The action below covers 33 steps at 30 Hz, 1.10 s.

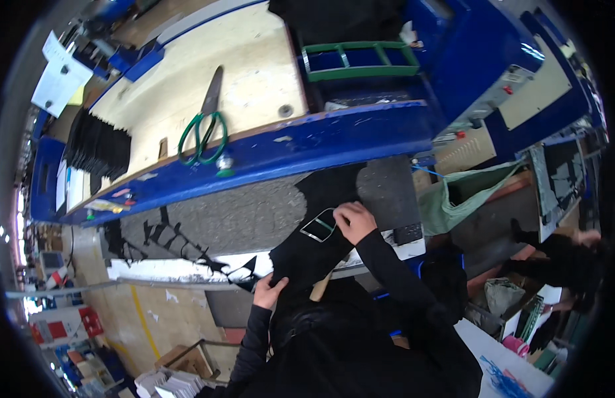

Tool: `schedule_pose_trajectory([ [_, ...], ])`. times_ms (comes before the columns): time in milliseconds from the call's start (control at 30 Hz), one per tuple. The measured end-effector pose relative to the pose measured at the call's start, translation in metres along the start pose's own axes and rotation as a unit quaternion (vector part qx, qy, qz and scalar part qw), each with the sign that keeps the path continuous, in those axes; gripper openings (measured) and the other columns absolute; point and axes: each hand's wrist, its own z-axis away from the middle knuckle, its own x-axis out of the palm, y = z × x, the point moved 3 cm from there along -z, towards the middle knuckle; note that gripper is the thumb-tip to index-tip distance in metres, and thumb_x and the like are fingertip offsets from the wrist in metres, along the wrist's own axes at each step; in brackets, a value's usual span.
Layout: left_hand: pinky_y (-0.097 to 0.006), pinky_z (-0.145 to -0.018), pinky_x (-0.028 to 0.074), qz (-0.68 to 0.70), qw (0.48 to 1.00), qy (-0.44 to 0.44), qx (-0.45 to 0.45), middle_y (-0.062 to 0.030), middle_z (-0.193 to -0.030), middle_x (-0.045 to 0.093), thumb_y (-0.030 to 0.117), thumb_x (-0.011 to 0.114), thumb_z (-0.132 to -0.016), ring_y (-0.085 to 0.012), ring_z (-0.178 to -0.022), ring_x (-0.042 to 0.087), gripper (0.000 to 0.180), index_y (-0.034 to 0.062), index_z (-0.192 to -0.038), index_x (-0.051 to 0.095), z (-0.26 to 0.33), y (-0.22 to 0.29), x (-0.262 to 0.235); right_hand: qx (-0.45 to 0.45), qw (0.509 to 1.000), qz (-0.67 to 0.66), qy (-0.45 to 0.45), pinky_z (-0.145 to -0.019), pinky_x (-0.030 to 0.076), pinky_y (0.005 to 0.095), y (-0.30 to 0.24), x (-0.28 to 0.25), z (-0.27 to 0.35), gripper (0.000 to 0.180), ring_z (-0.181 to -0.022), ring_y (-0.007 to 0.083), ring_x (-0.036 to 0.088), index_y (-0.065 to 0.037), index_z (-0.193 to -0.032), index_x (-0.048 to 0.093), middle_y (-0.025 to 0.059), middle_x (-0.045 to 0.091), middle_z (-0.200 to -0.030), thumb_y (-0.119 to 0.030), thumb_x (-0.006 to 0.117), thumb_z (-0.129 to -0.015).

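Right hand (354, 222): fingers curled down, pressing a small rectangular metal-framed template with green edge (318, 225) onto the black fabric piece (314, 255); it is pressed flat rather than pinched, as far as can be seen.
Left hand (269, 290): closed on the near edge of the black fabric piece, pinching it between thumb and fingers, below and left of the template.
Black fabric piece: lies on the grey speckled work surface (247, 215), just in front of the blue-edged tabletop (307, 142); its upper part runs under the template.
Template: flat on the fabric, tilted, touching the right hand's fingertips.
Green-handled steel scissors (204, 129): on the pale wooden tabletop, well apart from the template, up and to the left.
Black cut scraps (168, 239): scattered left of the fabric piece.
Green cloth bag (463, 192): right of the template, hanging open.
Handling judgement: steady downward pressure on the template while the left hand draws the fabric taut should avoid wrinkles beneath the frame; shifting either grip unevenly could skew the alignment.
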Motion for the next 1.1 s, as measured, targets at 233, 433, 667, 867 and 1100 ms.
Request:
schedule_pose_trajectory([
  [233, -0.028, -0.054, 0.052, -0.021, 0.997, 0.073, -0.021, -0.0083, -0.086, 0.071, 0.021, 0.068, -0.098, -0.0122, -0.068, 0.065, 0.026, 0.0015, -0.115, 0.061, -0.031, -0.015, -0.015, 0.266, 0.950, 0.163, 0.003, -0.090, 0.052, 0.0495, 0.077, 0.010, -0.027, 0.048, -0.108, 0.0407, 0.063, -0.003, -0.116, 0.059, 0.0200, 0.067, -0.110, -0.034, 0.078, -0.084],
  [433, -0.029, -0.064, 0.054, -0.005, 0.998, 0.049, -0.046, -0.0096, -0.089, 0.068, 0.021, 0.070, -0.097, -0.0134, -0.076, 0.065, 0.030, 0.0014, -0.117, 0.061, -0.044, -0.004, -0.037, 0.352, 0.928, 0.116, -0.025, -0.086, 0.053, 0.0505, 0.058, 0.024, -0.031, 0.030, -0.105, 0.0407, 0.064, -0.006, -0.100, 0.062, 0.0210, 0.066, -0.113, -0.026, 0.077, -0.085],
  [667, -0.033, -0.083, 0.053, -0.129, 0.978, 0.020, 0.164, -0.0135, -0.095, 0.071, 0.022, 0.069, -0.097, -0.0178, -0.092, 0.067, 0.028, -0.0024, -0.110, 0.065, -0.119, 0.045, -0.019, 0.327, 0.907, 0.212, 0.161, -0.076, 0.050, 0.0555, 0.098, -0.015, -0.028, 0.018, -0.093, 0.0442, 0.064, -0.009, -0.093, 0.057, 0.0177, 0.067, -0.096, -0.016, 0.071, -0.085],
  [867, -0.049, -0.077, 0.055, -0.257, 0.942, 0.036, 0.214, -0.0219, -0.096, 0.072, 0.030, 0.070, -0.092, -0.0430, -0.089, 0.070, 0.027, 0.0082, -0.109, 0.068, -0.185, 0.101, 0.049, 0.311, 0.920, 0.161, 0.174, -0.077, 0.051, 0.0538, 0.162, -0.074, -0.033, 0.023, -0.094, 0.0428, 0.066, -0.009, -0.103, 0.058, 0.0192, 0.069, -0.096, -0.019, 0.071, -0.087],
  [1100, -0.047, -0.075, 0.056, -0.346, 0.921, 0.095, 0.151, -0.0232, -0.092, 0.072, 0.040, 0.075, -0.088, -0.0427, -0.088, 0.070, 0.041, 0.0030, -0.104, 0.068, -0.193, 0.120, 0.104, 0.216, 0.961, 0.161, 0.070, -0.091, 0.048, 0.0537, 0.226, -0.096, -0.080, 0.028, -0.105, 0.0477, 0.060, -0.001, -0.111, 0.065, 0.0261, 0.066, -0.110, -0.019, 0.064, -0.091],
])
